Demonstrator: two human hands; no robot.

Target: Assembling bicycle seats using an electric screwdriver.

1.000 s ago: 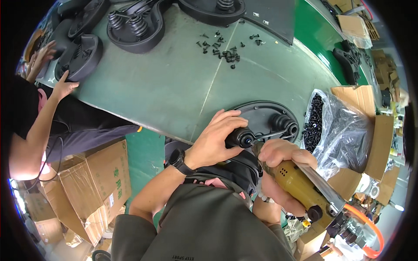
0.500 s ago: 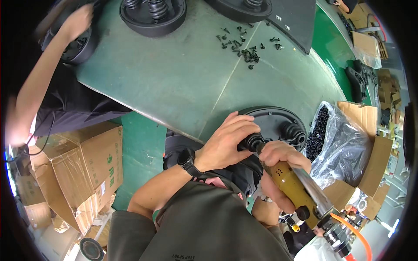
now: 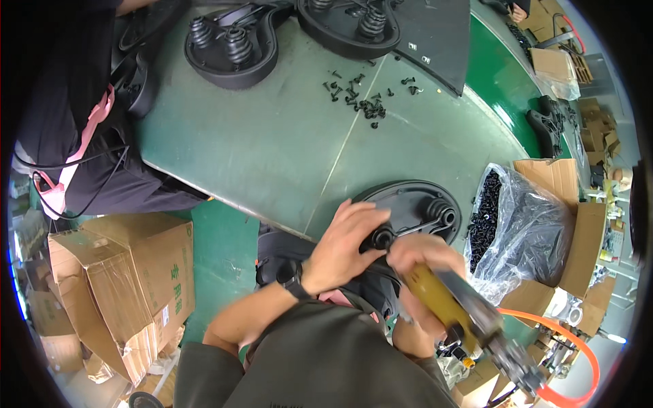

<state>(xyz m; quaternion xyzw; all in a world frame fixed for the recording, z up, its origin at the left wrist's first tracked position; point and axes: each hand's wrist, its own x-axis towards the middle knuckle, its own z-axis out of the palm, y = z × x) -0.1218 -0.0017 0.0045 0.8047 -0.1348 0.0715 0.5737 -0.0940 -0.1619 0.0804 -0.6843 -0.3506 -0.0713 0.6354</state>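
Note:
A black oval plastic base with ribbed black posts rests at the table's near edge. My left hand is closed around its near ribbed post, thumb on the near side. A yellow and grey power screwdriver with an orange hose is gripped in my right hand, blurred by motion. The tool slants down to the right, its front end close to the near post. Whether its tip touches the post is hidden by my right hand.
Loose black screws lie scattered on the green table. Two similar black bases stand at the far side. A plastic-lined carton of black screws is at right. Far left, another person stands near a large cardboard box.
My right hand and the screwdriver have shifted slightly down and left, uncovering the near post's top. The other person's hand has left the base at far left. The whole view has shifted a little.

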